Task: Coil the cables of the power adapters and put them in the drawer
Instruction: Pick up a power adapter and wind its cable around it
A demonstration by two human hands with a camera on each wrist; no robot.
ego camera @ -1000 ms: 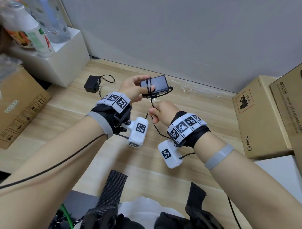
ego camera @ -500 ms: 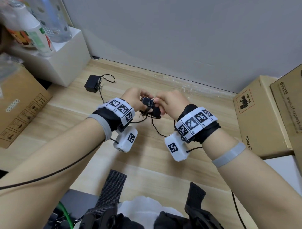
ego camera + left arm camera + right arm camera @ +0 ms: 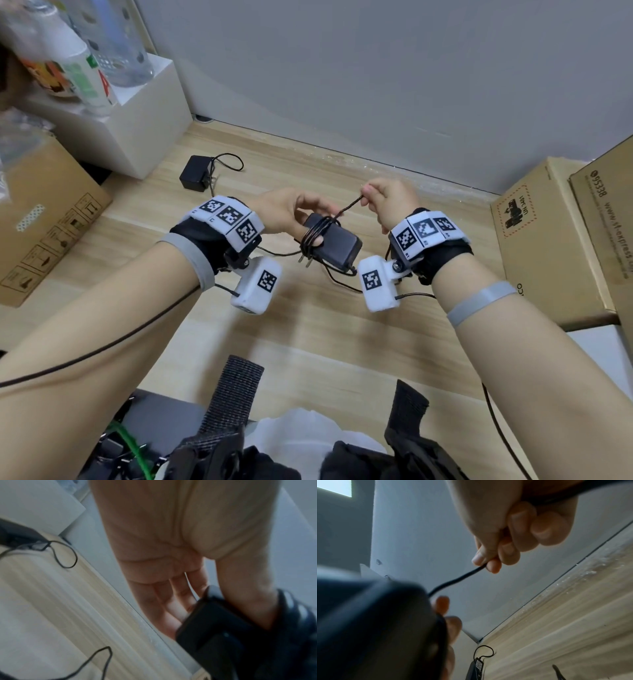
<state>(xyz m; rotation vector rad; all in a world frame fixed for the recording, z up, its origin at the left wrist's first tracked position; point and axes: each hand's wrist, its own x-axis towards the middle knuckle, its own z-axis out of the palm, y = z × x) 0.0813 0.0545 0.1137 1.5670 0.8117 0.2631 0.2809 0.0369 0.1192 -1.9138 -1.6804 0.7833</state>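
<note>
**A:** Start closest in. Why is the left hand [image 3: 284, 212] under that adapter [image 3: 334, 245]?

**B:** Judging by the pose, it serves as the spool. The fingers are wrapped around the black brick, thumb lying under the turns of cable [image 3: 317, 236] already around its middle, which likely stops them slipping. The prongs point down toward six o'clock.

**A:** And the right hand [image 3: 388, 202]?

**B:** At about one o'clock from the brick, thumb and forefinger pinching the cable's free run, the other fingers clenched beside them. The strand runs taut from the pinch down to the wraps, I'd say so the next turn lies snug. Slack still trails onto the wooden table [image 3: 308, 325] below.

**A:** Further out?

**B:** A second adapter [image 3: 195, 173] lies at eleven o'clock on the table, its cable looped loose beside it, uncoiled.

**A:** Count them.

**B:** Two adapters, one held, one waiting. Cardboard boxes: one [image 3: 44, 212] at nine o'clock, two at three o'clock [image 3: 541, 240]. I can't make out a drawer with any certainty.
</note>
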